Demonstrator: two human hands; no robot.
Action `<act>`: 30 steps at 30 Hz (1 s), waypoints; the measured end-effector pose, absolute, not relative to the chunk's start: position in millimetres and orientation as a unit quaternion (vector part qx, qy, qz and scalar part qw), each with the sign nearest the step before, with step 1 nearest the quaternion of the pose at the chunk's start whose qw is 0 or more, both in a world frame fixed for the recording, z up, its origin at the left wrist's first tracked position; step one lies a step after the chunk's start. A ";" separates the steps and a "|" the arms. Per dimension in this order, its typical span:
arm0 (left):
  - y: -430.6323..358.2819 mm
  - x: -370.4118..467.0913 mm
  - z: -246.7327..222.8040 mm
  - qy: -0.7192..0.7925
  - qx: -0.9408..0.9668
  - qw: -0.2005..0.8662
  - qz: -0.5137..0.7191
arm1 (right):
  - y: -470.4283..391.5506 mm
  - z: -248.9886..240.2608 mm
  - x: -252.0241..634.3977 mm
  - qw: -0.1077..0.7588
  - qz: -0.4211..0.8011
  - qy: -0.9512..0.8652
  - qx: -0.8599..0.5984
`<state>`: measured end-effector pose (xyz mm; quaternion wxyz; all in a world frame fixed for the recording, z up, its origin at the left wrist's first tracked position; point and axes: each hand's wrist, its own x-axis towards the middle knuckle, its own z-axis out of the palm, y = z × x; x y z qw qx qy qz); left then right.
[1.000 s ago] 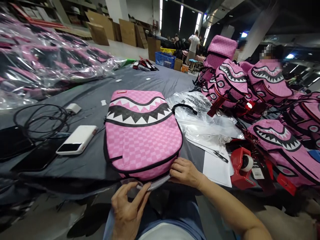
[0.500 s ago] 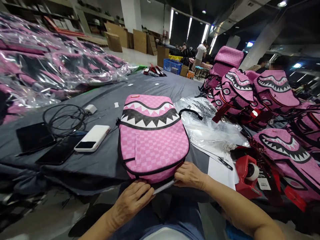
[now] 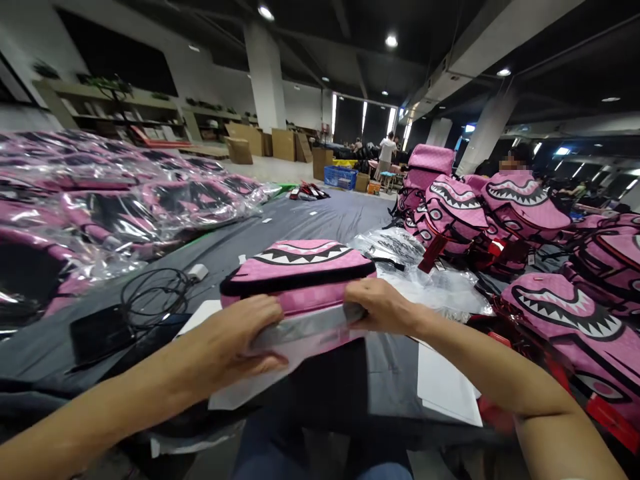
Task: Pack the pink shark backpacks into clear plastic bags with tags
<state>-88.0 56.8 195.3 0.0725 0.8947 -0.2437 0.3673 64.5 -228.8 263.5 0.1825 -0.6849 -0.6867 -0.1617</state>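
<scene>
A pink checkered backpack (image 3: 305, 293) with a black-and-white shark-mouth print stands tilted up at the table's near edge, its bottom end toward me. A whitish, see-through plastic sheet (image 3: 280, 370) hangs at that end; whether it is a bag around the backpack I cannot tell. My left hand (image 3: 253, 330) is closed on the near left corner, fingers above and thumb below. Closed in a fist, my right hand (image 3: 377, 305) grips the near right corner. Plastic runs between both hands, and their fingertips are partly hidden.
Plastic-wrapped pink backpacks (image 3: 185, 203) cover the left side. More shark-print backpacks (image 3: 570, 307) are piled at right. Clear plastic bags (image 3: 425, 273) and white paper (image 3: 445, 387) lie right of the backpack. A coiled black cable (image 3: 155, 300) lies at left. A person (image 3: 387, 157) stands far back.
The backpack's near end has been raised and tilted toward me, with both hands lifted along with it. More of the whitish plastic now shows. The camera view has tipped upward.
</scene>
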 end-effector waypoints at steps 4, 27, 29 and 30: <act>38.3 -83.4 214.9 -0.199 0.872 0.030 0.446 | -217.2 262.0 57.2 0.259 -0.321 -0.617 -0.670; 6.5 -102.2 152.7 -0.240 0.845 0.021 0.478 | -258.2 198.3 46.0 0.085 -0.186 -0.739 -0.643; -7.0 -108.4 145.8 -0.213 0.853 0.024 0.477 | -259.0 187.2 44.8 0.086 -0.204 -0.730 -0.647; -14.5 -111.2 144.4 -0.209 0.857 0.023 0.470 | -259.5 178.3 43.7 0.094 -0.230 -0.718 -0.650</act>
